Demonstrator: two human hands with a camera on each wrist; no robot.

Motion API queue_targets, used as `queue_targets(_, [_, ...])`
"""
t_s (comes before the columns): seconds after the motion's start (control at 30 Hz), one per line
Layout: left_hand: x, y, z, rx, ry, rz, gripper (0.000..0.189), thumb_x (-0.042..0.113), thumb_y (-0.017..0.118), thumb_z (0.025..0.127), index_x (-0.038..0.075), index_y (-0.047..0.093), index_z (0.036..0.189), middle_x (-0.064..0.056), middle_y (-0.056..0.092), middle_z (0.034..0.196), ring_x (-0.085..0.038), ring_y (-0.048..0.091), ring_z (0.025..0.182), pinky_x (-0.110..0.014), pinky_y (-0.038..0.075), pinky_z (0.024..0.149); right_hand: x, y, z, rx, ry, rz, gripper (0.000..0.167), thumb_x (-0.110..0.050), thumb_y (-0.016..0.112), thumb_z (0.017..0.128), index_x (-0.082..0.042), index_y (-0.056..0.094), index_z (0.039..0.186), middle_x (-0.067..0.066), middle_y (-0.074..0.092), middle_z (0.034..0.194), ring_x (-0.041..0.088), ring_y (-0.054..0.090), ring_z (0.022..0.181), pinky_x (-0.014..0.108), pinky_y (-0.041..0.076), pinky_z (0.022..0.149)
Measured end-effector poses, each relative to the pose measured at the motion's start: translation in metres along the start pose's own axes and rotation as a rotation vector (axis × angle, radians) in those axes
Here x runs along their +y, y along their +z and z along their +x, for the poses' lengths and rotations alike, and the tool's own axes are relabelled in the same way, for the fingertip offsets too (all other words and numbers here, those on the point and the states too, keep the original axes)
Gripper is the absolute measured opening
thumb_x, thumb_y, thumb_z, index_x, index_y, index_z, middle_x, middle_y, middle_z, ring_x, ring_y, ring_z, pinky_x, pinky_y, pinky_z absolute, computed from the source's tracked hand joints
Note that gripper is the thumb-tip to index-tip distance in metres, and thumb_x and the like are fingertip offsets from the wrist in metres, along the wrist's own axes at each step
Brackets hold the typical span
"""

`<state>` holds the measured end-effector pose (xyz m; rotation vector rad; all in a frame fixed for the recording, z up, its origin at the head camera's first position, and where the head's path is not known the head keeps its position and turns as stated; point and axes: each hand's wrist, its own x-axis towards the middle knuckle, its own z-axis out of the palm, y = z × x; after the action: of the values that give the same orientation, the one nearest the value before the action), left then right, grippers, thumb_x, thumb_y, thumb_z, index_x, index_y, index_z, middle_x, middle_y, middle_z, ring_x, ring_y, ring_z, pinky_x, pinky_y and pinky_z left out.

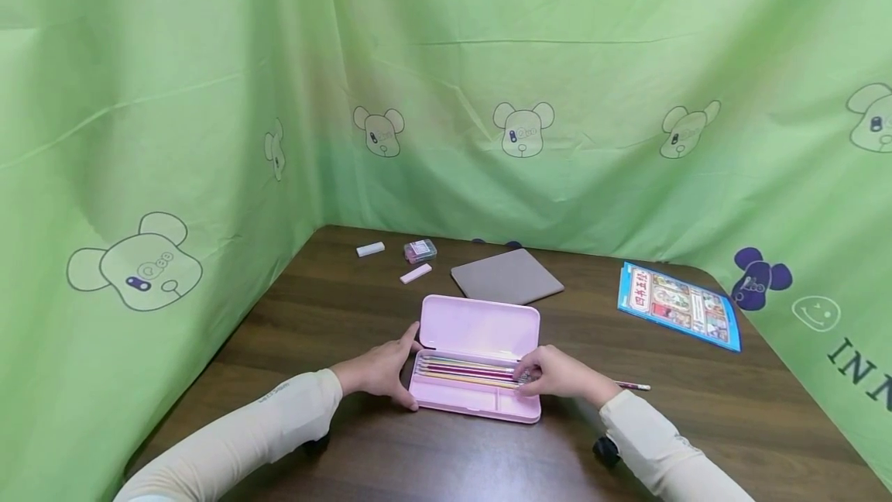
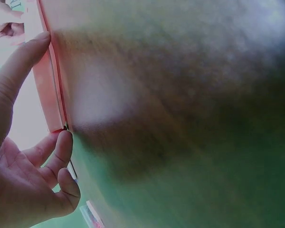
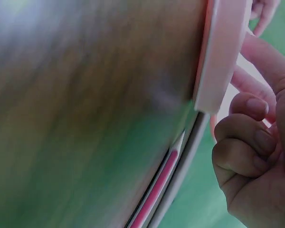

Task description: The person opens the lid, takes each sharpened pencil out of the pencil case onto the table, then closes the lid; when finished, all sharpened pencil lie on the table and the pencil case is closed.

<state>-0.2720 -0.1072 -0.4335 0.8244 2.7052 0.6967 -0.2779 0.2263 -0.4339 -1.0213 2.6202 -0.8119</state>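
Note:
A pink pencil case [image 1: 481, 325] lies with its lid raised on the table. Several pencils [image 1: 460, 369] lie side by side in its rear part. My left hand [image 1: 379, 369] grips the case's left end, thumb at the front edge and fingers at the back corner. At the other end, my right hand [image 1: 557, 373] reaches over the case's rim, its thumb and forefinger by the pencils' ends. The right wrist view shows its other fingers curled in; the case wall hides its fingertips. Another pencil [image 1: 632, 386] lies on the table, right of that hand.
Behind the case lies a flat grey rectangular thing [image 1: 507, 276]. A small clear box [image 1: 420, 251], a white bar [image 1: 370, 249] and a pale pink bar [image 1: 416, 274] are at the back left. A blue-edged booklet [image 1: 677, 305] lies back right. Green cloth [image 1: 446, 60] hangs around the table.

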Motion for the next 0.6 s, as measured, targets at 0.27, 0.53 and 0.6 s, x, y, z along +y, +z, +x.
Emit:
queue_targets(0.27, [0.000, -0.001, 0.001, -0.010, -0.020, -0.009, 0.126, 0.042, 0.085, 0.059, 0.000, 0.003, 0.146, -0.005, 0.050, 0.134, -0.023, 0.045, 0.124, -0.043, 0.034, 0.104, -0.003, 0.005, 0.010, 0.030, -0.071, -0.076, 0.007, -0.016, 0.069, 0.082, -0.010, 0.071, 0.083, -0.010, 0.059, 0.068, -0.004, 0.041, 0.058, 0.017, 0.040, 0.054])
queue_targets(0.53, [0.000, -0.002, 0.002, -0.012, -0.005, 0.023, 0.127, 0.042, 0.085, 0.059, -0.001, 0.003, 0.146, -0.004, 0.051, 0.133, -0.022, 0.046, 0.123, -0.042, 0.035, 0.103, -0.012, 0.002, 0.016, 0.027, -0.082, -0.233, 0.005, -0.015, 0.071, 0.078, -0.010, 0.071, 0.075, -0.010, 0.058, 0.067, -0.003, 0.040, 0.057, 0.016, 0.039, 0.054])
queue_targets(0.6, [0.000, -0.002, 0.001, -0.010, -0.002, 0.025, 0.127, 0.042, 0.085, 0.059, -0.002, 0.003, 0.146, -0.004, 0.051, 0.132, -0.023, 0.046, 0.123, -0.043, 0.035, 0.103, -0.014, 0.003, 0.017, 0.024, -0.107, -0.294, 0.006, -0.013, 0.069, 0.077, -0.012, 0.070, 0.071, -0.011, 0.054, 0.065, -0.002, 0.038, 0.056, 0.016, 0.037, 0.053])
